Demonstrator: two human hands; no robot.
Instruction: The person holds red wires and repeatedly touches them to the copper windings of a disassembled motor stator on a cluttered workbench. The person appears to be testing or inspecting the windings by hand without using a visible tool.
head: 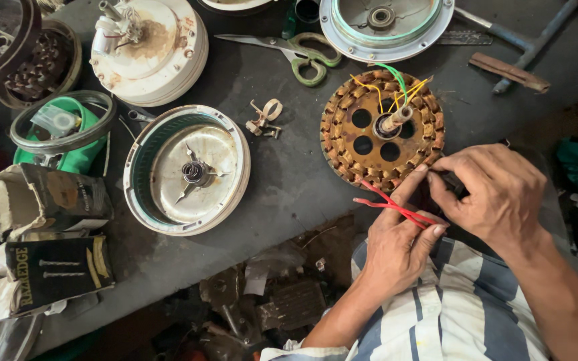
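Observation:
A round fan stator (382,130) with copper windings, a centre shaft and green and yellow leads lies on the dark workbench (289,174). Two red wires (391,204) come off its near edge. My left hand (396,244) pinches these red wires between thumb and fingers, index finger touching the stator rim. My right hand (493,197) is curled at the stator's near right edge, fingertips closed on something small by the windings; what it grips is hidden.
An open white fan housing (187,170) lies to the left, another motor cover (150,48) behind it, a third housing (386,25) at the back. Green-handled scissors (299,53), a small metal clip (264,118), cardboard boxes (48,241) and scrap parts surround them.

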